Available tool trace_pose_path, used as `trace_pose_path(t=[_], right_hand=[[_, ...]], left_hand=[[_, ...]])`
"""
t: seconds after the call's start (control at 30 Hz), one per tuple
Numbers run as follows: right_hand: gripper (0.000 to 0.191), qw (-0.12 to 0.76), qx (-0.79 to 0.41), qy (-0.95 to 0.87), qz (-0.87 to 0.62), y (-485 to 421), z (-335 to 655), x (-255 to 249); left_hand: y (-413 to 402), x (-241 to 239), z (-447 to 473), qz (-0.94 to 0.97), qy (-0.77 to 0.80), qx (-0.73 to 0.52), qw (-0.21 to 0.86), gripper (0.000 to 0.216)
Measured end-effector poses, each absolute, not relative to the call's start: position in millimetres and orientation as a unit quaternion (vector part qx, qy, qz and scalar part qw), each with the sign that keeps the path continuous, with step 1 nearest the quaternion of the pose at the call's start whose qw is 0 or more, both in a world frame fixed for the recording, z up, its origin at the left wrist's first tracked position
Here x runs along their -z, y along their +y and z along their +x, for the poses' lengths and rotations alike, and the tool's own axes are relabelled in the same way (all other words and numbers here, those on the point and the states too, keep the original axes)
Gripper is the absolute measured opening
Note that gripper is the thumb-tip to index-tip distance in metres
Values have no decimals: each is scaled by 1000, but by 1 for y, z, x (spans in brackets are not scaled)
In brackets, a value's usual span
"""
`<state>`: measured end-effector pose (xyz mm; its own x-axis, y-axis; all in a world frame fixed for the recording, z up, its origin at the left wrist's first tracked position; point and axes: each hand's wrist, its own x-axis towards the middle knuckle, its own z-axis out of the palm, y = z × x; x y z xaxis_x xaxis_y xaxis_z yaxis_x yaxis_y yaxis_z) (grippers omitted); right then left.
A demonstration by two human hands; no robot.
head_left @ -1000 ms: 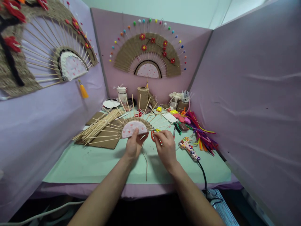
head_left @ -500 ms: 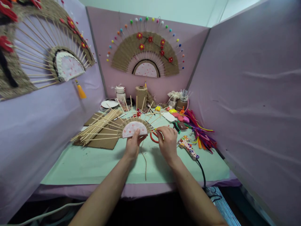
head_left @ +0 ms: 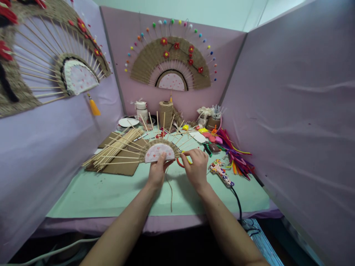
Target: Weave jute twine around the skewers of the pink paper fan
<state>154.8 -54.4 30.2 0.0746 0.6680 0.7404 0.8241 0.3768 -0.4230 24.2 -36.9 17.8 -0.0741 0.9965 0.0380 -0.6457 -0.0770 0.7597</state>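
Observation:
Held above the table is a small half-round fan [head_left: 159,152], its spotted white centre edged with coiled twine and thin wooden sticks spreading outward. My left hand [head_left: 157,171] grips it at the bottom edge, thumb on the white front and fingers behind. My right hand [head_left: 196,164] is closed in a pinch, fingertips touching the twine border's right end; what lies between them is too small to make out. A loose length of twine [head_left: 171,192] hangs below the fan. Partly behind my right hand are scissors [head_left: 179,162] with red-orange handles.
Left lies a bundle of wooden sticks [head_left: 116,149] on cardboard [head_left: 124,168]. A glue gun [head_left: 222,173] with a black cord and colourful pipe cleaners [head_left: 235,157] are on the right. A twine spool [head_left: 165,112] and a white jar [head_left: 141,110] stand behind. Finished fans [head_left: 172,55] hang on the walls.
My right hand has moved slightly left, bringing its fingertips against the fan's right end. More of the scissors' handle shows. The left hand keeps its hold, with the fan turned very slightly.

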Motion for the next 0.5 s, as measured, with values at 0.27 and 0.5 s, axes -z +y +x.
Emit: trace_pose_path(t=[0.27, 0.5], right_hand=[[12, 537, 22, -572, -620, -58, 152, -40], [9, 513, 74, -578, -630, -59, 146, -37]], left_hand=[[-37, -11, 25, 337, 267, -670, 605, 24], [-37, -14, 24, 322, 260, -670, 616, 25]])
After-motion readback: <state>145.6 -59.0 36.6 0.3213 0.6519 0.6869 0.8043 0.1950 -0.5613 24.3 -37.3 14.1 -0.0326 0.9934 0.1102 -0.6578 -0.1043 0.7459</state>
